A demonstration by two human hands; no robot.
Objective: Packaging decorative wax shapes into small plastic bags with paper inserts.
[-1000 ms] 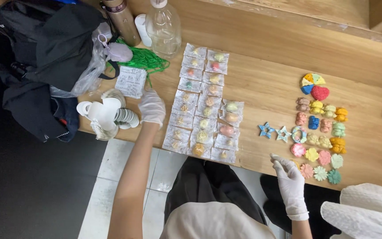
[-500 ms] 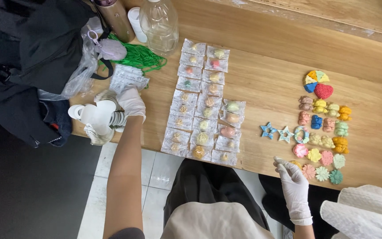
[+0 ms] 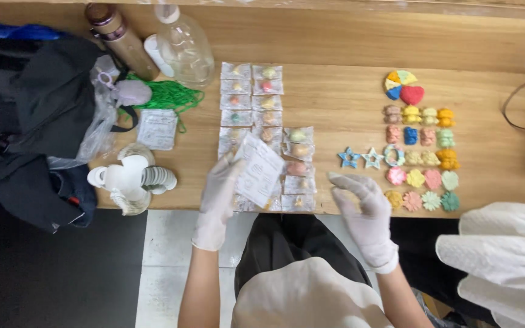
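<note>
Change first: our left hand (image 3: pixel 219 197) has come back from the cup pile at the bench's left front edge and now holds a small clear packet (image 3: pixel 258 170) up over the front rows of bagged pieces (image 3: pixel 267 124). A second ago that hand was down among the white cups (image 3: pixel 130 179); half a second ago it was still there. So we judge the packet was fetched from that side and is now the thing being worked on.

Our right hand (image 3: pixel 363 203) has shifted too: it was low at the front edge near the loose shapes and now sits closer to centre, just right of the packet, empty. Its fingers are loosely spread, thumb and forefinger narrow, not touching the packet.

Packet sits tilted, pinched at its left edge by the left fingers, above the bench's front edge near the middle.

Coloured moulded shapes (image 3: pixel 420 152) lie unchanged toward the right side of the bench. Clear bottle (image 3: pixel 183 51), green cord (image 3: pixel 168 97) and dark bags (image 3: pixel 37 121) are at the back left corner, as before.
</note>
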